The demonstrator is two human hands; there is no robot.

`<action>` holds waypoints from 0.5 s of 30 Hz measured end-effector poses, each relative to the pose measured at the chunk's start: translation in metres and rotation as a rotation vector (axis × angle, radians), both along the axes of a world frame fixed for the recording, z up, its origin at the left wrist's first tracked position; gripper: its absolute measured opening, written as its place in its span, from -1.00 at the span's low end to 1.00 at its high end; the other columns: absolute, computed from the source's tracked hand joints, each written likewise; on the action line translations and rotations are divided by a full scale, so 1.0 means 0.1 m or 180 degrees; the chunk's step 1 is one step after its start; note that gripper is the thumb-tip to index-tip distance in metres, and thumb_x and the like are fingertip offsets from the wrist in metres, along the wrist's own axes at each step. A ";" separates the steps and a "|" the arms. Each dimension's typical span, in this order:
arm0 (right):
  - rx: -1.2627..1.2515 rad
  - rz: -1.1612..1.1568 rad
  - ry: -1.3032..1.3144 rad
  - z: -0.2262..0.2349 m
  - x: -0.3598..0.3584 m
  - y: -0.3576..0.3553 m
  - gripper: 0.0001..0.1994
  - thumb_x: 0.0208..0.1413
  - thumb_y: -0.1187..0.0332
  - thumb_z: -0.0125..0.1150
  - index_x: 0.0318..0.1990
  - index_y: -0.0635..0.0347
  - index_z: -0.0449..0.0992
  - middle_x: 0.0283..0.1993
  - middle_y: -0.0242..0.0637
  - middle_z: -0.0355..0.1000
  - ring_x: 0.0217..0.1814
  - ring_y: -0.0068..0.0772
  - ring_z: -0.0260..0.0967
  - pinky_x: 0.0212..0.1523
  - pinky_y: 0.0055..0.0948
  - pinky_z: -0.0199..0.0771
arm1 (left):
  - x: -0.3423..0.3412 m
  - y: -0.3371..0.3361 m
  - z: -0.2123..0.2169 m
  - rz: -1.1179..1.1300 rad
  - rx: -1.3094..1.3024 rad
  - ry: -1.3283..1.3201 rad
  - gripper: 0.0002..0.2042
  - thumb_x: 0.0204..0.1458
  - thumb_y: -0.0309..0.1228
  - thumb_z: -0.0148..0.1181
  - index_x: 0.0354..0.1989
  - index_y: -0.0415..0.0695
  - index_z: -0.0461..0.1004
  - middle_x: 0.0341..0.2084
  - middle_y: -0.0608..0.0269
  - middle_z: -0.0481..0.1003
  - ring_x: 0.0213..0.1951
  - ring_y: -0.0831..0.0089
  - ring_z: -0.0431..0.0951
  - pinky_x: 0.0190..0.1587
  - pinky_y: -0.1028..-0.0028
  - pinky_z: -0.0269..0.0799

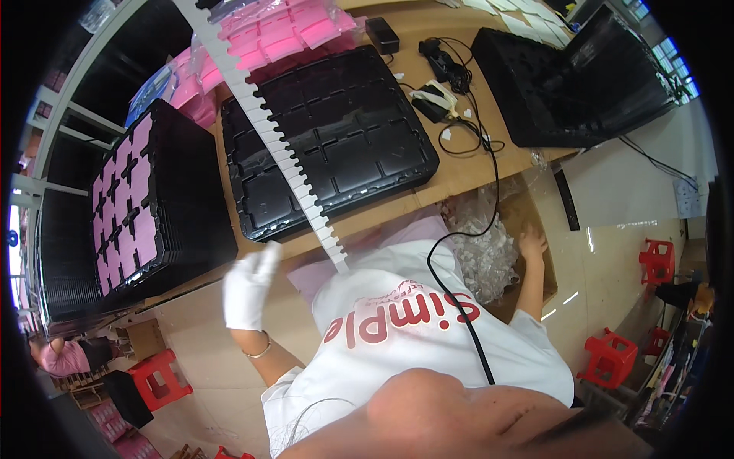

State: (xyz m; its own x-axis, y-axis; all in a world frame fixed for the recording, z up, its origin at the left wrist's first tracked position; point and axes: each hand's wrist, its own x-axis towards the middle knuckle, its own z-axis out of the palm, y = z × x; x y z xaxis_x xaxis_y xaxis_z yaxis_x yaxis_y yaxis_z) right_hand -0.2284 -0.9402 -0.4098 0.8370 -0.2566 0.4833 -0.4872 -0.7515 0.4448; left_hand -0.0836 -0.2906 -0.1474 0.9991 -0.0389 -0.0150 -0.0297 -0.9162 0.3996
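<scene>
White cotton glove on the left hand (250, 284), raised off the front edge of the wooden bench (459, 180), fingers loosely spread, holding nothing; the picture blurs there. Right hand (531, 243) is bare, down in a cardboard box (539, 287) beside the bench's right end, fingers resting on a heap of clear plastic bags (482, 245). Whether it has pinched a bag I cannot tell.

Progress, as judged from how things lie: the black compartment tray (332, 141) straight ahead looks empty in every pocket. The stack of black trays (145, 206) on the left carries pink pads in its top tray, so that one looks loaded. More pink bagged pieces (279, 34) lie at the back. A second dark tray stack (569, 80) sits far right, apparently empty. Filling the centre tray appears to be still ahead.

Edges and room:
- A white notched strip (283, 145) runs diagonally over the centre tray toward the chest, cutting the reach between the hands.
- A black cable (493, 164) loops from small chargers on the bench down across the white shirt.
- Tray fronts sit close to the bench lip; little bare wood in front.
- Open bench shows only between centre tray and right stack.
- Red stools (612, 356) stand on the floor to the right, well apart.
</scene>
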 end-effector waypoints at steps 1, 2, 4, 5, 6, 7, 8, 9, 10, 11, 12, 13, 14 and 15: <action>0.0721 0.0066 -0.0310 0.24 0.20 0.02 -0.82 0.17 0.32 0.10 -0.19 0.22 0.50 -0.29 -0.13 0.53 -0.21 -0.07 0.51 -0.19 -0.16 0.46 | 0.06 -0.01 0.14 0.0540 -0.0426 -0.0191 -0.68 0.09 -0.15 0.23 -0.36 -0.23 0.56 -0.55 0.00 0.50 -0.49 0.16 0.50 -0.33 0.30 0.41; 0.1450 0.0163 -0.0609 0.70 0.54 0.12 -0.84 0.17 0.33 0.11 -0.21 0.22 0.51 -0.29 -0.15 0.53 -0.22 -0.09 0.51 -0.21 -0.18 0.46 | 0.15 -0.02 0.23 0.1097 -0.0852 -0.0392 -0.69 0.10 -0.18 0.23 -0.37 -0.24 0.55 -0.55 0.00 0.49 -0.48 0.14 0.51 -0.34 0.28 0.40; 0.2496 0.0769 -0.1260 1.69 1.24 0.63 -0.87 0.14 0.36 0.18 -0.27 0.23 0.51 -0.34 -0.18 0.51 -0.30 -0.19 0.50 -0.27 -0.29 0.45 | 0.47 -0.06 0.31 0.0869 -0.0305 -0.1442 -0.83 0.14 -0.35 0.18 -0.29 -0.22 0.54 -0.46 0.06 0.51 -0.41 0.17 0.53 -0.30 0.33 0.42; 0.2805 0.1273 -0.1645 2.15 1.60 1.04 -0.88 0.12 0.38 0.22 -0.32 0.25 0.51 -0.38 -0.20 0.49 -0.35 -0.27 0.48 -0.31 -0.37 0.44 | 0.67 -0.16 0.41 0.0823 -0.0504 -0.1445 -0.83 0.14 -0.35 0.17 -0.25 -0.20 0.54 -0.41 0.07 0.52 -0.37 0.16 0.54 -0.27 0.34 0.44; 0.3232 0.1818 -0.1746 2.50 1.94 1.38 -0.88 0.06 0.42 0.30 -0.38 0.27 0.50 -0.44 -0.22 0.43 -0.43 -0.39 0.41 -0.37 -0.48 0.38 | 0.90 -0.17 0.44 0.0267 -0.0309 -0.1718 -0.80 0.13 -0.31 0.18 -0.22 -0.19 0.53 -0.34 0.04 0.53 -0.32 0.15 0.54 -0.24 0.32 0.44; 0.3188 0.2414 -0.1615 2.78 2.28 1.65 -0.87 0.07 0.44 0.29 -0.43 0.29 0.49 -0.46 -0.26 0.41 -0.44 -0.44 0.38 -0.40 -0.51 0.34 | 1.18 -0.19 0.44 0.0217 -0.0453 -0.1604 -0.79 0.11 -0.30 0.20 -0.21 -0.19 0.53 -0.33 0.05 0.52 -0.32 0.16 0.53 -0.23 0.34 0.45; 0.3261 0.2997 -0.1410 2.95 2.61 1.87 -0.89 0.07 0.47 0.27 -0.43 0.29 0.50 -0.44 -0.23 0.42 -0.43 -0.40 0.40 -0.39 -0.50 0.36 | 1.46 -0.18 0.44 0.0054 0.0004 -0.1484 -0.78 0.16 -0.33 0.13 -0.16 -0.21 0.52 -0.39 0.07 0.52 -0.37 0.22 0.53 -0.22 0.38 0.43; 0.3382 0.3587 -0.1307 3.17 2.93 2.21 -0.93 0.06 0.47 0.27 -0.39 0.27 0.52 -0.42 -0.21 0.43 -0.40 -0.35 0.41 -0.37 -0.47 0.37 | 1.67 -0.33 0.53 0.0471 -0.1894 -0.0329 -0.75 0.17 -0.28 0.09 -0.13 -0.21 0.50 -0.43 0.06 0.52 -0.38 0.13 0.55 -0.21 0.34 0.43; 0.3281 0.3980 -0.0968 3.38 3.21 2.54 -0.92 0.07 0.44 0.25 -0.31 0.25 0.54 -0.35 -0.21 0.46 -0.34 -0.27 0.43 -0.32 -0.43 0.41 | 1.85 -0.34 0.61 0.0187 -0.1690 -0.0133 -0.68 0.16 -0.20 0.10 -0.18 -0.24 0.52 -0.43 0.02 0.54 -0.34 0.05 0.58 -0.23 0.27 0.44; 0.2816 0.4498 -0.0784 3.41 3.60 2.71 -0.90 0.11 0.48 0.21 -0.22 0.23 0.55 -0.31 -0.24 0.48 -0.36 -0.38 0.43 -0.35 -0.53 0.39 | 2.45 -0.22 0.29 -0.0713 -0.0074 -0.1398 -0.65 0.15 -0.12 0.10 -0.24 -0.21 0.56 -0.41 -0.02 0.55 -0.28 0.02 0.57 -0.22 0.22 0.44; 0.2664 0.4680 -0.0651 3.33 3.97 2.84 -0.86 0.10 0.44 0.19 -0.18 0.22 0.54 -0.23 -0.22 0.49 -0.27 -0.27 0.47 -0.25 -0.43 0.45 | 2.67 -0.46 0.36 -0.0616 0.0173 -0.0977 -0.61 0.14 -0.06 0.08 -0.28 -0.17 0.58 -0.36 -0.02 0.56 -0.24 0.02 0.57 -0.20 0.20 0.44; 0.2553 0.4699 -0.0462 3.26 4.33 3.04 -0.83 0.09 0.43 0.18 -0.16 0.22 0.53 -0.18 -0.21 0.49 -0.18 -0.22 0.46 -0.15 -0.38 0.45 | 2.84 -0.56 0.35 -0.0527 0.0430 -0.0687 -0.61 0.15 -0.04 0.04 -0.26 -0.13 0.59 -0.35 -0.02 0.56 -0.21 0.01 0.56 -0.13 0.19 0.43; 0.2416 0.4723 -0.0275 3.20 4.69 3.24 -0.80 0.07 0.42 0.18 -0.14 0.21 0.52 -0.12 -0.19 0.49 -0.09 -0.18 0.46 -0.06 -0.32 0.45 | 3.07 -0.57 0.22 -0.0600 0.0498 -0.0599 -0.61 0.15 -0.04 0.03 -0.25 -0.14 0.58 -0.31 -0.03 0.56 -0.18 0.01 0.55 -0.09 0.21 0.43; 0.2341 0.4766 -0.0231 3.07 5.13 3.44 -0.77 0.03 0.40 0.19 -0.13 0.21 0.52 -0.12 -0.17 0.48 -0.03 -0.15 0.43 0.00 -0.29 0.42 | 3.20 -0.58 0.22 -0.0566 0.0437 -0.0457 -0.61 0.14 -0.04 0.04 -0.24 -0.15 0.58 -0.29 -0.04 0.56 -0.16 0.01 0.55 -0.07 0.22 0.43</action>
State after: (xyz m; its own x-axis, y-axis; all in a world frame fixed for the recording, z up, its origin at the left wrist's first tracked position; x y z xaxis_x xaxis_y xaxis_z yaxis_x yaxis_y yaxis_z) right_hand 0.2849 -0.5966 -0.1026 0.5189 0.5216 0.6772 0.8045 -0.5658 -0.1806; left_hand 0.2367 -0.3489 -0.1259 0.9691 -0.2214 0.1091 -0.2424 -0.9368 0.2522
